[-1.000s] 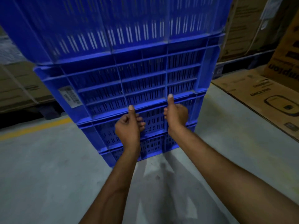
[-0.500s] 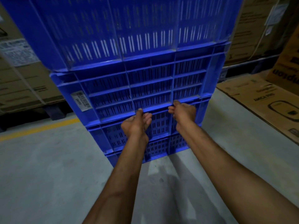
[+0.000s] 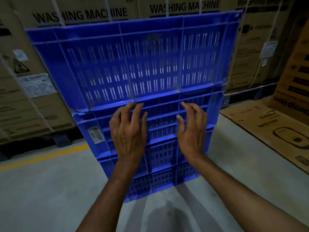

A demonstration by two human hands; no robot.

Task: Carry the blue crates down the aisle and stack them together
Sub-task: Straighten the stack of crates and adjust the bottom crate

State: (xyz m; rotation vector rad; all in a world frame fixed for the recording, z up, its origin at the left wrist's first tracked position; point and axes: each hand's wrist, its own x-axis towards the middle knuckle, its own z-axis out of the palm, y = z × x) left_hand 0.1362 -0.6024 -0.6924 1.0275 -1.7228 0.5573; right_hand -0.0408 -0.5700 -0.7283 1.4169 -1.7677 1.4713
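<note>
A stack of several blue slotted crates stands on the grey floor in front of me. The top crate [image 3: 137, 64] is the widest in view and rests on a second crate [image 3: 167, 118] with a white label on its left end. More crates [image 3: 160, 180] sit below. My left hand [image 3: 127, 131] and my right hand [image 3: 192, 129] are raised side by side in front of the second crate, fingers spread, tips just under the top crate's lower edge. Neither hand holds anything.
Strapped cardboard cartons marked "WASHING MACHINE" [image 3: 80, 14] line the back on dark pallets. Flat and upright cartons [image 3: 270, 129] lie at the right. A yellow floor line [image 3: 43, 156] runs along the left. Grey concrete floor [image 3: 50, 198] spreads around the stack.
Both hands have let go of the lower crate's rib, opened and risen toward the top crate's base. My view has lifted, so the whole top crate shows.
</note>
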